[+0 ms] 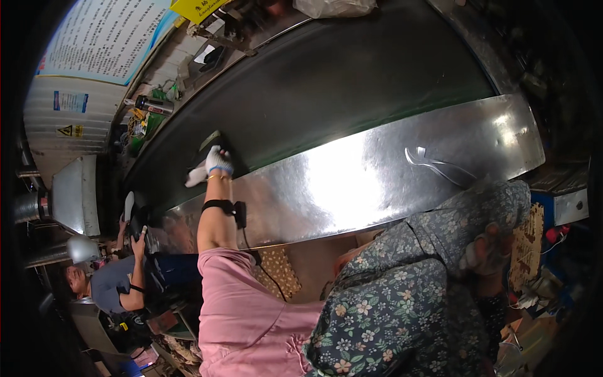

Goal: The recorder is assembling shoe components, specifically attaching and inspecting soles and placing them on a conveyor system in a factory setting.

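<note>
My left hand (219, 161), in a white knitted glove with bare forearm behind it, reaches over the dark conveyor belt (314, 81). Its fingers are closed at a dark shoe (205, 146) with a pale part beside it; the hand hides much of the shoe. My right hand (485, 249) is low on the right, by the floral apron (389, 314), dim and smeared, so its fingers cannot be read. A pair of metal pincers (434, 166) lies on the shiny metal ledge (282, 182) between the belt and me.
At the left a co-worker (116, 289) handles a dark shoe with a white sole (129, 206) near the belt's end. A black cylinder (154, 105) and clutter line the belt's far side. A clear plastic bag (336, 6) lies at the top. A blue box (568, 207) stands right.
</note>
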